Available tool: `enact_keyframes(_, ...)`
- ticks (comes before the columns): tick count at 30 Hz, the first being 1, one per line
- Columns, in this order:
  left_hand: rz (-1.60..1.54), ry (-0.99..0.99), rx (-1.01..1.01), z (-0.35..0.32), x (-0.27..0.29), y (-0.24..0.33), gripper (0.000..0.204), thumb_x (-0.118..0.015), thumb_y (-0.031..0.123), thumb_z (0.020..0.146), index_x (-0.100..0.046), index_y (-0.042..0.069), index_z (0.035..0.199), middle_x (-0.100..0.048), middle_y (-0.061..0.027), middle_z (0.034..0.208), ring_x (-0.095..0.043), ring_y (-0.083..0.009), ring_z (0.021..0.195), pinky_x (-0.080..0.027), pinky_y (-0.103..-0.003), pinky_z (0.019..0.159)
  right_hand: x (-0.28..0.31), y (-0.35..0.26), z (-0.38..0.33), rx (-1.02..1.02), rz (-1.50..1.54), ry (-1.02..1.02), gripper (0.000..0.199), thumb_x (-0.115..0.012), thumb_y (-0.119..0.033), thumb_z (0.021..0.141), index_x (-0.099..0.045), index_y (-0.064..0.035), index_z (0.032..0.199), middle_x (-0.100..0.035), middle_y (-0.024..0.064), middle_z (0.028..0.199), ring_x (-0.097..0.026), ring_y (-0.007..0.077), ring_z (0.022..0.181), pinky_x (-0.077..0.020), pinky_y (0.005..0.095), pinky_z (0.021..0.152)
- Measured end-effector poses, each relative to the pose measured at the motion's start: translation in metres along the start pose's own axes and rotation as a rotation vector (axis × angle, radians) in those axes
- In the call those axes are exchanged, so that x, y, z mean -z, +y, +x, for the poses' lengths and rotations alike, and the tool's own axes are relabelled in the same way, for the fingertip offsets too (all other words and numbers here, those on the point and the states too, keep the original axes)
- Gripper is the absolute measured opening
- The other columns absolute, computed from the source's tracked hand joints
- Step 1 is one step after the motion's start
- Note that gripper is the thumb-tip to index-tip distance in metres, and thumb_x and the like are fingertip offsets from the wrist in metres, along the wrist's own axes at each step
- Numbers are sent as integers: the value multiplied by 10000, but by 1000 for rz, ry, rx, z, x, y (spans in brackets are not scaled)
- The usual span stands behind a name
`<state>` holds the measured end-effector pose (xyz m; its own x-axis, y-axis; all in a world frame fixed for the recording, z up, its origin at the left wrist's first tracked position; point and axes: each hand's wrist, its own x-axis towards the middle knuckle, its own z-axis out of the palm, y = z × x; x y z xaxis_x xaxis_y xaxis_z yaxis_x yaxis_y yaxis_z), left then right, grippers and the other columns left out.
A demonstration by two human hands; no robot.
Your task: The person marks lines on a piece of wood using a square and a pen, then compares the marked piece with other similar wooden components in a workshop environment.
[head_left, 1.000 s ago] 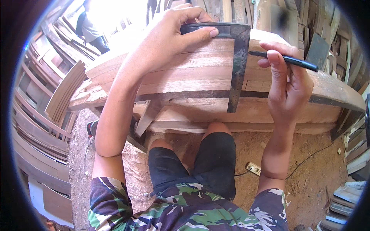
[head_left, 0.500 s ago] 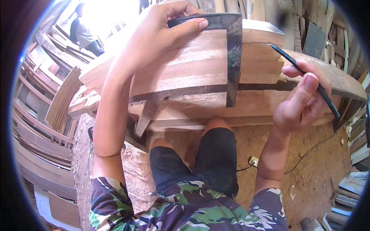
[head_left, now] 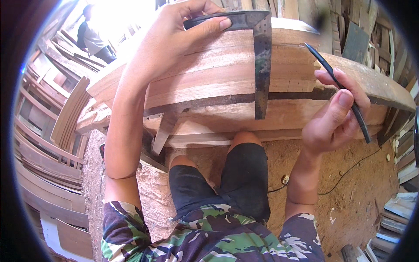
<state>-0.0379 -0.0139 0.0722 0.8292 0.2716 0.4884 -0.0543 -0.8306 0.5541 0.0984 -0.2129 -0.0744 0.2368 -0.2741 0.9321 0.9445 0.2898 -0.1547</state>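
A dark try square (head_left: pixel 262 65) lies across a stack of pale wooden boards (head_left: pixel 200 81). Its handle sits at the boards' far edge, and its metal blade points back toward me past their near edge. My left hand (head_left: pixel 192 26) is closed on the handle, thumb on the near side. To the right, my right hand (head_left: pixel 336 111) grips a slim dark pencil (head_left: pixel 325 63) between thumb and fingers, its tip up and to the left. That tip is near the right end of the boards; I cannot tell whether it touches them.
The boards rest on a wooden workbench (head_left: pixel 371 83) with a rounded right end. Planks (head_left: pixel 52 196) are stacked at the left, and more wood pieces (head_left: pixel 388 222) lie at the lower right. A black cable (head_left: pixel 349 172) runs over the dusty floor. A person (head_left: pixel 94 37) stands at the far left.
The try square and my left hand have shifted slightly left. My right hand has moved a little left and down with the pencil, which now stands somewhat steeper.
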Motion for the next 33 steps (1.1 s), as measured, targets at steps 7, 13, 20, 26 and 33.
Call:
enact_keyframes(7,-28,-23,127,1,-2,8,201,-723,262,1043,-738,63,1070,-660,22,757,-622,-68,688,-489,-245,610,-10,10,1,108,-156,-213,251,-666,9,1014,-733,31,1254,-786,159,1147,-719,257,1034,-556,372,932)
enact_keyframes(13,87,11,181,1,-3,13,229,-717,292,1049,-742,68,1091,-671,21,766,-635,-73,703,-508,-253,647,-7,13,-1,250,-256,-340,263,-718,14,973,-754,16,1233,-789,161,1144,-726,324,1017,-569,415,918)
enact_keyframes(20,57,9,-17,-1,-1,-5,252,-702,321,1060,-759,99,1164,-685,20,786,-637,-70,707,-516,-254,662,23,-7,-40,179,-331,-461,290,-751,-15,947,-744,20,1235,-784,166,1119,-727,351,994,-577,433,875)
enact_keyframes(26,21,-7,62,-1,-1,1,237,-701,299,1062,-752,98,1176,-664,30,774,-619,-67,702,-503,-248,648,30,-13,-52,152,-350,-502,263,-751,-41,956,-752,13,1214,-776,158,1068,-721,340,957,-567,423,845)
enact_keyframes(33,6,-42,35,2,2,3,207,-712,252,1054,-735,62,1134,-644,35,765,-594,-60,685,-483,-244,621,35,-12,-47,97,-307,-460,209,-714,-82,1005,-750,20,1185,-777,168,1065,-719,348,946,-574,443,863)
